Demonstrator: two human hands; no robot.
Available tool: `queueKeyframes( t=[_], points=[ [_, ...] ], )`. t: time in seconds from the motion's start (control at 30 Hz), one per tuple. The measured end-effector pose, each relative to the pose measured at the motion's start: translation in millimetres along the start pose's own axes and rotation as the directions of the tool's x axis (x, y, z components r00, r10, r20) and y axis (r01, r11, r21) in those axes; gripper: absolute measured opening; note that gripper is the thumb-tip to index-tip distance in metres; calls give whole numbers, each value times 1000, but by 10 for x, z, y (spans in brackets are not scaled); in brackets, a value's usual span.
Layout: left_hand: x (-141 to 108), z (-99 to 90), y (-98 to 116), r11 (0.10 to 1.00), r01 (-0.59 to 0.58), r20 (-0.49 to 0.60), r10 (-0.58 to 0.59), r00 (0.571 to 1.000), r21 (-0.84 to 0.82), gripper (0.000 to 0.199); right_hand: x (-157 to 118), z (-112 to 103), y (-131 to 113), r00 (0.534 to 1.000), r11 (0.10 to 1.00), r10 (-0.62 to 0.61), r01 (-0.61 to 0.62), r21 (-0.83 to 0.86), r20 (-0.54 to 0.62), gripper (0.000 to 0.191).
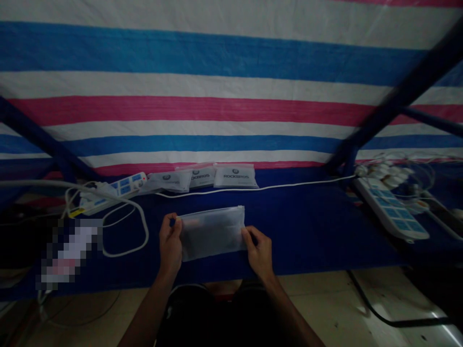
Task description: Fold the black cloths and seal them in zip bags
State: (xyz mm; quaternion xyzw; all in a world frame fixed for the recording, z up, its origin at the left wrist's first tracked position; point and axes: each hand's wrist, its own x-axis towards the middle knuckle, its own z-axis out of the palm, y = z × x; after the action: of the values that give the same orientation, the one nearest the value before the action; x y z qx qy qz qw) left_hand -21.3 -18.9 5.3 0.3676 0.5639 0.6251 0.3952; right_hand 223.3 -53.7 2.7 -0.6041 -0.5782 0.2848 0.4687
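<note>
Between my two hands is a translucent frosted zip pouch (213, 233), its zip edge along the top and the slider near the upper right corner. My left hand (171, 243) pinches the pouch's left side with the thumb on its upper corner. At the right side, my right hand (259, 248) grips the edge between thumb and fingers. The pouch is raised toward me above the blue surface, and something darker shows dimly through it. Beyond it lie similar pouches printed ROCKBROS, one at the right (235, 177), another in the middle (201, 177) and one at the left (164, 182).
A white cable (289, 185) crosses the blue table (307, 226). Power strips lie at the left (125, 185) and right (394, 209), the right one beside tangled plugs. A looped grey cable (144, 226) sits left. Striped sheeting (231, 62) and dark frame bars (401, 96) stand behind.
</note>
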Motion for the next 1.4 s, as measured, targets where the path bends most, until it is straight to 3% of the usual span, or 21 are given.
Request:
queueKeyframes(
  t=[0.1,0.23,0.3,0.37,0.43,0.5,0.6,0.67,0.73,0.77,0.9,1.0,1.1,1.27,1.4],
  points=[
    [37,2,13,991,109,-39,-112,993,-72,45,1,9,24,999,1000,-6,7,29,-43,37],
    [130,15,98,970,140,-99,-162,982,-197,54,-64,31,-23,966,994,-101,106,6,-239,22],
    [121,65,167,953,152,-109,-185,977,-261,58,-134,78,-113,963,981,-192,191,-24,-190,23],
    [30,165,249,926,183,-76,-219,973,-329,59,-204,157,-236,967,968,-251,250,-26,-32,48],
    [-136,302,343,897,228,15,-241,970,-380,55,-244,242,-359,962,965,-257,260,-22,96,86],
    [-331,440,453,884,269,138,-233,963,-382,47,-236,293,-445,959,969,-246,249,2,142,106],
    [-530,572,635,887,285,316,-170,933,-364,36,-149,258,-458,975,978,-202,195,75,94,89],
    [-532,591,735,897,302,461,-129,878,-323,31,-73,171,-397,989,985,-140,135,111,42,69],
    [-419,564,783,923,298,562,-115,819,-245,30,-5,73,-304,998,989,-67,67,128,-7,52],
    [-327,540,782,938,278,572,-114,812,-208,31,24,28,-252,999,990,-31,35,133,-29,46],
    [177,419,655,972,183,419,-107,901,-145,36,97,-88,-73,993,983,75,-58,173,-91,40],
    [578,349,533,969,198,366,-133,921,-146,32,130,-128,1,988,962,121,-92,256,-100,41],
    [945,313,483,942,284,293,-224,929,-179,23,160,-164,34,985,937,146,-108,331,-92,41],
    [1486,259,655,895,365,290,-288,912,-257,6,191,-226,47,978,897,194,-144,418,-81,44],
    [1801,175,896,880,341,306,-241,921,-332,9,199,-241,35,968,854,240,-175,491,-73,44]
  ],
)
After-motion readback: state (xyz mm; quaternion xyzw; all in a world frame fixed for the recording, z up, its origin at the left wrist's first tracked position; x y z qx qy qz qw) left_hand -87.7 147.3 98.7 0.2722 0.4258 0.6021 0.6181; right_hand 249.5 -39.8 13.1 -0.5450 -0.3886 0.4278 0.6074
